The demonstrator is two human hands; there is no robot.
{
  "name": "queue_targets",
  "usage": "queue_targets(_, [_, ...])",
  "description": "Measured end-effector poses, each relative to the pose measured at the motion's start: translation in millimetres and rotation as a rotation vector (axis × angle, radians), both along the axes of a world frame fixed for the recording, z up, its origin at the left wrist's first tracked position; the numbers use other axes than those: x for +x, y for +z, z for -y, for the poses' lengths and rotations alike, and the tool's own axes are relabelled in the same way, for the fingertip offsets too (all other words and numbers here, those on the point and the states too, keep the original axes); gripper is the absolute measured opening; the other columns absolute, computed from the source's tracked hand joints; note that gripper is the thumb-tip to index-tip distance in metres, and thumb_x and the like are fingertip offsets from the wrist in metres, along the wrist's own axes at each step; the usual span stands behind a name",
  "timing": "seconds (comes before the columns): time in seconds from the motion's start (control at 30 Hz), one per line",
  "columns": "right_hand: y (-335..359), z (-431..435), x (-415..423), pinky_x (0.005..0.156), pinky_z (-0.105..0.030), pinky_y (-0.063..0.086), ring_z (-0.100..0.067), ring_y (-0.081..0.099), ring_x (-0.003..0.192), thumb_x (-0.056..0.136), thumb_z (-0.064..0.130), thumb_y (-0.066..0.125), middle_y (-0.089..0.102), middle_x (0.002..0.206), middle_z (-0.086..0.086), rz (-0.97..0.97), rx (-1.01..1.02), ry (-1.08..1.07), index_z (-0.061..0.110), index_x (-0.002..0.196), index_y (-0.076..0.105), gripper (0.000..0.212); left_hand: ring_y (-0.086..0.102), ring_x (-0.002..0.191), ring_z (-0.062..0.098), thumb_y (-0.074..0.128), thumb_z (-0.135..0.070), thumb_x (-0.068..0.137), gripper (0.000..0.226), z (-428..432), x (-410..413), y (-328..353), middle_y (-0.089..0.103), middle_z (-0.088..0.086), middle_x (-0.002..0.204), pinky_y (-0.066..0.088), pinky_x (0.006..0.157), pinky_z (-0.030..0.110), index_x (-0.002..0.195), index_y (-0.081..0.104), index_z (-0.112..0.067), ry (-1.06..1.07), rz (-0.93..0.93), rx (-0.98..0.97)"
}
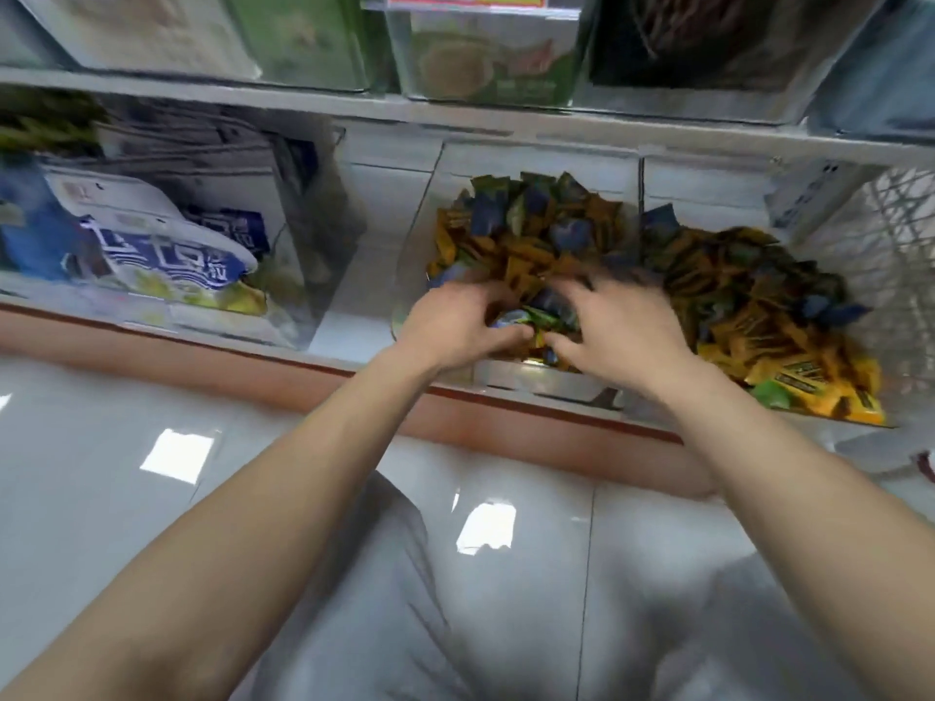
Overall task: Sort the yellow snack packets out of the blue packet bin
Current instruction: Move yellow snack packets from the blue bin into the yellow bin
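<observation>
A clear bin (pixel 420 245) on the lowest shelf holds a mixed heap of blue packets (pixel 485 215) and yellow packets (pixel 526 260). Both hands are in the front of this heap. My left hand (pixel 450 326) curls around a bunch of blue and green packets (pixel 521 318). Beside it my right hand (pixel 617 331) lies with fingers spread over the packets, blurred by motion; whether it holds any I cannot tell. The bin to the right (pixel 657 412) is mostly filled with yellow packets (pixel 779 341), with a few blue ones on top.
Left of the bin, large blue-and-white bags (pixel 167 250) stand in another clear compartment. A white wire basket (pixel 895 235) is at the far right. The shelf above (pixel 455 113) carries green boxes. Below the shelf lies a glossy tiled floor (pixel 101 447).
</observation>
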State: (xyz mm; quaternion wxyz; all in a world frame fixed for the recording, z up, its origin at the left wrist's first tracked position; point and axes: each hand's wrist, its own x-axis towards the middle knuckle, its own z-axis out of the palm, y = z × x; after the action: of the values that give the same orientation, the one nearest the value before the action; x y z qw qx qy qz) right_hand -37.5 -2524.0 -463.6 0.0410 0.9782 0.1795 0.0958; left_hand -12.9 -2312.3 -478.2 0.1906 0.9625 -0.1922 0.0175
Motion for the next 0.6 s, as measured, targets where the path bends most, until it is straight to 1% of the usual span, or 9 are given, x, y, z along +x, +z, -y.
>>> queue_targets(0.07, [2,-4,1,0.087,-0.042,0.049,-0.032,0.064,0.102,0.084,0.064,0.057,0.063,0.124,-0.004,0.002,-0.043,-0.033,0.031,0.129,0.06,0.056,0.063,0.103,0.022,0.063,-0.059,0.086,0.039,-1,-3,-2,0.07,-0.004,0.11,0.05,0.078,0.036,0.11,0.069,-0.029,0.008,-0.01,-0.078])
queue_targets(0.2, [11,-15,6,0.09,-0.041,0.043,-0.031,0.064,0.101,0.086,0.067,0.051,0.067,0.111,-0.004,-0.081,-0.053,-0.073,0.034,0.117,0.063,0.047,0.061,0.103,0.022,0.058,-0.054,0.092,0.036,-3,-9,-1,0.069,-0.003,0.111,0.049,0.08,0.037,0.111,0.07,-0.025,0.067,-0.035,-0.159])
queue_targets(0.33, [18,-22,10,0.07,-0.036,0.046,-0.031,0.065,0.096,0.09,0.06,0.055,0.068,0.108,-0.006,-0.176,-0.041,-0.04,0.035,0.121,0.061,0.041,0.064,0.097,0.025,0.053,-0.054,0.095,0.038,-4,-18,-5,0.071,0.0,0.105,0.051,0.074,0.039,0.112,0.069,-0.023,0.084,-0.011,-0.204])
queue_targets(0.4, [22,-24,9,0.068,-0.035,0.049,-0.031,0.064,0.098,0.092,0.053,0.057,0.068,0.111,-0.005,-0.202,-0.001,-0.041,0.037,0.125,0.06,0.037,0.065,0.097,0.029,0.05,-0.055,0.096,0.041,-5,-23,-7,0.072,0.004,0.104,0.05,0.072,0.038,0.117,0.066,-0.023,0.115,0.003,-0.197])
queue_targets(0.5, [23,-24,7,0.064,-0.033,0.049,-0.028,0.064,0.099,0.094,0.041,0.058,0.068,0.113,-0.004,-0.184,0.113,-0.059,0.036,0.126,0.062,0.033,0.065,0.098,0.036,0.042,-0.059,0.097,0.046,-3,-24,-11,0.071,0.009,0.106,0.047,0.068,0.039,0.124,0.058,-0.024,0.175,-0.007,-0.167])
queue_targets(0.6, [20,-19,4,0.071,-0.037,0.056,-0.026,0.065,0.101,0.094,0.038,0.056,0.07,0.114,0.0,-0.101,0.225,-0.042,0.034,0.121,0.065,0.029,0.065,0.096,0.035,0.039,-0.064,0.096,0.047,-1,-23,-12,0.07,0.006,0.105,0.045,0.064,0.037,0.122,0.055,-0.028,0.224,0.002,-0.172])
